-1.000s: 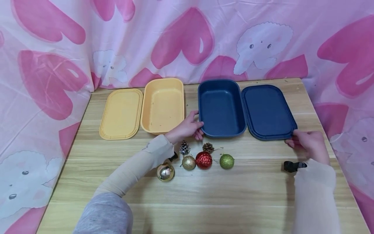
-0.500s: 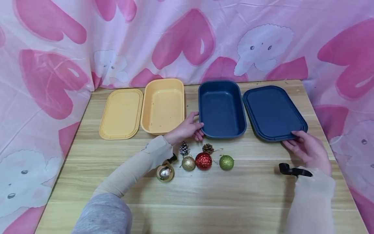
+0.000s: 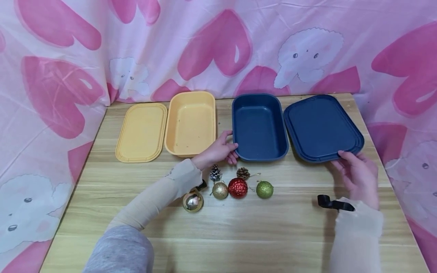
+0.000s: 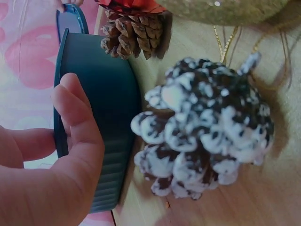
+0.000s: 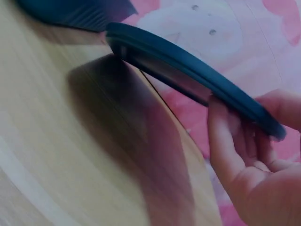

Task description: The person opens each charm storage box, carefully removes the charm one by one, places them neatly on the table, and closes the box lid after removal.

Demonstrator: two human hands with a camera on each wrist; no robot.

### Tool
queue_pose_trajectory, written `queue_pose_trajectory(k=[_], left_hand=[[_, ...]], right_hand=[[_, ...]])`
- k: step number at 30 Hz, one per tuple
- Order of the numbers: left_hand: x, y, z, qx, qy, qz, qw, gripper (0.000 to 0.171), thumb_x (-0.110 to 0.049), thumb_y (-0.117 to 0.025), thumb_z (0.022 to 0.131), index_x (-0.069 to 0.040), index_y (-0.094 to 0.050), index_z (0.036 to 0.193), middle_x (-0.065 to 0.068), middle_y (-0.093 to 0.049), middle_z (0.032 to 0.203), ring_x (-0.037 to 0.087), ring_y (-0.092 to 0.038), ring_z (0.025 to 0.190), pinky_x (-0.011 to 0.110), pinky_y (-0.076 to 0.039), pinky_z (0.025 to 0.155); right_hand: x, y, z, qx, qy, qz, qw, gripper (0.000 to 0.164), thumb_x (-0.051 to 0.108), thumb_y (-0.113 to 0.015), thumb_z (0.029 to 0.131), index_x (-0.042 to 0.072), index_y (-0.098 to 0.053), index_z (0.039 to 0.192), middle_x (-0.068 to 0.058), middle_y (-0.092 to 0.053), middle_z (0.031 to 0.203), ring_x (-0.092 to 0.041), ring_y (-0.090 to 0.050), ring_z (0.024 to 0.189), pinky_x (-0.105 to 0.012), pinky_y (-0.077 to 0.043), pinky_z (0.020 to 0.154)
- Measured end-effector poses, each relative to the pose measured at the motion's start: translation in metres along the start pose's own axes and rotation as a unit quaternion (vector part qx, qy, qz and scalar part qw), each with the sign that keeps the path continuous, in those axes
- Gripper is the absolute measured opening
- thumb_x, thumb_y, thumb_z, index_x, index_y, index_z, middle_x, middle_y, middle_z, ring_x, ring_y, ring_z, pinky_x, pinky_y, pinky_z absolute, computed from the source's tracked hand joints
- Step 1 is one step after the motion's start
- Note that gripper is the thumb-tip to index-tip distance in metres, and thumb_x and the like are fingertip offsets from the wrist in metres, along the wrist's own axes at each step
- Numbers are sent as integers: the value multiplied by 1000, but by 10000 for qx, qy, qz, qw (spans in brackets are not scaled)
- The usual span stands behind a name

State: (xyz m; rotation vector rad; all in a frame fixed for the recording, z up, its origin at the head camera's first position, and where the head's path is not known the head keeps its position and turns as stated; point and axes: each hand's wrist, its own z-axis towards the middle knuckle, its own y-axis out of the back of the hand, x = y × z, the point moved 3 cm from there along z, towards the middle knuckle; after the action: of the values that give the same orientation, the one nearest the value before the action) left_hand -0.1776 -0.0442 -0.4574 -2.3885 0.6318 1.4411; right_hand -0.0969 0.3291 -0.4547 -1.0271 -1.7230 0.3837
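My left hand point(image 3: 222, 148) pinches the front left rim of the dark blue box point(image 3: 260, 129), thumb and fingers on either side of the wall in the left wrist view. The box stands open on the table with nothing inside. In my right hand point(image 3: 358, 176) is the near right corner of the dark blue lid point(image 3: 322, 127), thumb on top and fingers beneath. The right wrist view shows this lid point(image 5: 188, 70) tilted and raised off the table, its shadow below. A snow-tipped pine cone point(image 4: 207, 127) lies close to my left hand.
A yellow box point(image 3: 191, 123) and its yellow lid point(image 3: 142, 132) lie at the left. In front are a brown pine cone point(image 3: 243, 173), a glittery gold ball point(image 3: 220, 190), a red ball point(image 3: 238, 188), a green ball point(image 3: 264, 189) and a shiny gold ball point(image 3: 193, 201).
My right hand has lifted the blue lid's near edge from the table and tilted it, its right corner swinging to the right. My left hand has stayed on the blue box.
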Motion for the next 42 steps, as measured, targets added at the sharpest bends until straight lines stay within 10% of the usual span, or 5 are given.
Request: queue_pose_trajectory(k=[8,15,22,28,42], left_hand=[[1,-1,0,-103,-21,21,9999,58,-10,-45,102,-14,-15,151,13,-60,77,20,-62,58,28,-54,58],[-1,-1,-2,-348,-143,254,9990,58,-7,-51,98,-8,-21,148,10,-61,78,18,-62,58,27,-55,57],[0,0,-1,-501,-256,263,9981,54,-5,-51,98,-5,-25,145,9,-60,77,15,-59,55,23,-53,54],[1,1,-1,-495,-294,260,9980,53,-5,-51,98,-5,-26,144,9,-60,77,14,-60,55,24,-53,54],[3,1,-1,-527,-426,168,9976,53,-5,-52,97,-5,-27,144,16,-61,82,14,-60,56,23,-53,54]], right_hand=[[-5,-29,-6,-1232,1512,-946,9762,27,-23,-69,71,-3,-58,86,-9,-67,72,-16,-66,61,-27,-58,54],[-9,-48,-15,-1427,2613,-2706,9155,22,-14,-72,71,5,-65,79,1,-67,69,-7,-63,61,-14,-54,58],[-18,-65,-30,-1195,3740,-4553,7991,14,3,-74,77,14,-69,84,15,-63,75,2,-60,65,-7,-50,65],[-24,-82,-39,-820,4512,-4881,7426,13,4,-75,77,-4,-71,86,20,-64,78,8,-62,70,-7,-50,72],[-57,-125,-51,1072,6196,-6129,4785,15,3,-64,80,-2,-74,89,-16,-73,83,-36,-66,71,-45,-51,62]])
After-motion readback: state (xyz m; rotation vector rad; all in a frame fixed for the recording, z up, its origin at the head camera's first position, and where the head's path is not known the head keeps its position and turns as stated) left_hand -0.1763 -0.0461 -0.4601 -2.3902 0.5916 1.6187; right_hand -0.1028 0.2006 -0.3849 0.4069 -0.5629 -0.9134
